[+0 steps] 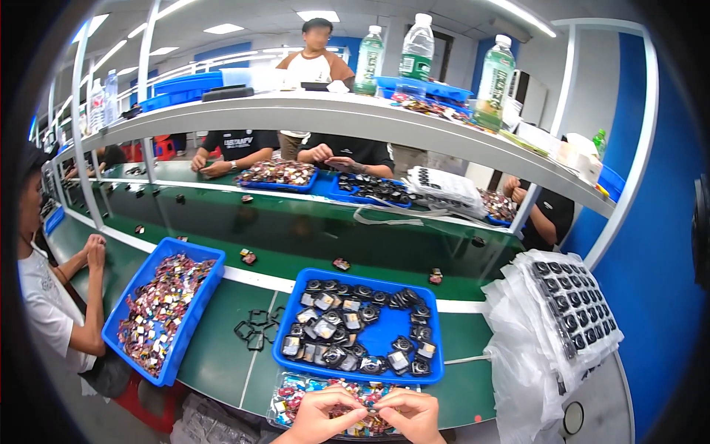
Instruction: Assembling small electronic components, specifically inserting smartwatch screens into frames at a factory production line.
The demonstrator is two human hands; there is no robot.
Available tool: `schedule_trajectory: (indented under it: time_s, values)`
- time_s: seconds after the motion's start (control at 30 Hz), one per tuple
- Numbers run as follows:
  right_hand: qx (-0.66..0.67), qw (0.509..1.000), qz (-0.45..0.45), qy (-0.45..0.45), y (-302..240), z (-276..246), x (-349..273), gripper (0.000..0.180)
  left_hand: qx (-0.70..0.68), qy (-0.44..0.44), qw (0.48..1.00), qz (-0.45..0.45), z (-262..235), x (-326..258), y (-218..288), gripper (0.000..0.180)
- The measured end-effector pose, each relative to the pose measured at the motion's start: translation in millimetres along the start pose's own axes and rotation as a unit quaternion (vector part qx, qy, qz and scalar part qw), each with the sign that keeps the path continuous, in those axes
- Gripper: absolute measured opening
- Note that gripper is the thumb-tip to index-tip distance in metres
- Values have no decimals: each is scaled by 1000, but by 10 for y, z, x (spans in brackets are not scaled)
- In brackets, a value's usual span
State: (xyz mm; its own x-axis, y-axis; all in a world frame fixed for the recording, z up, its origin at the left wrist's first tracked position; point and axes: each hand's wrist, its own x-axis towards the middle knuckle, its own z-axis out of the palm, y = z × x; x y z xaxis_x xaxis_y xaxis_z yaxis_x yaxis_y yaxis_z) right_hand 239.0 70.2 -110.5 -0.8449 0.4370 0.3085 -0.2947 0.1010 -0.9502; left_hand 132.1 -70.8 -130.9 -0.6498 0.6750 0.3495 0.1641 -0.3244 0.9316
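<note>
Close to the table's front edge, my left hand (324, 416) and my right hand (411, 416) meet with thumbs and forefingers pinched together. Between the fingertips sits a small dark piece, too small to name. Beneath and behind the hands lies a clear tray (278, 416) of small red, blue and gold parts. Just beyond it stands a blue tray (433, 374) holding many black camera-like housings (325, 328), some showing silvery square faces. Several thin black frames (255, 329) lie on the green table to the left of that tray.
A blue bin (168, 370) of small coloured parts stands left, near a seated person (66, 296). Padded sheets with black units (573, 303) are stacked right. Loose parts (341, 263) dot the green belt (296, 237). A shelf (355, 111) with bottles crosses above; other people sit beyond.
</note>
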Motion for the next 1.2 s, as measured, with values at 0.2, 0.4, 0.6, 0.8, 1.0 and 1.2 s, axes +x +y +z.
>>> schedule_trajectory:
  time_s: [0.2, 0.4, 0.6, 0.8, 1.0, 1.2]
  values:
    - [30, 999, 27, -34, 54, -29, 42, 2, 17, -18, 1000, 5, -42, 17, -11, 6]
    - [56, 996, 45, -50, 71, -33, 57, 4, -59, -17, 995, -77, -37, 23, -109, 14]
    - [79, 993, 62, -68, 90, -35, 25, 3, -117, -49, 988, -90, -21, -2, -59, 11]
    - [110, 991, 44, -60, 71, -21, -10, 2, -137, -89, 982, -91, -22, -49, -39, 8]
    - [-1, 1000, 4, 13, 94, -105, 58, 1, -164, -63, 981, -87, -53, -15, 46, 3]
    - [-113, 986, -42, 111, 149, -338, 236, 3, -131, -18, 989, -58, -117, 15, -4, 3]
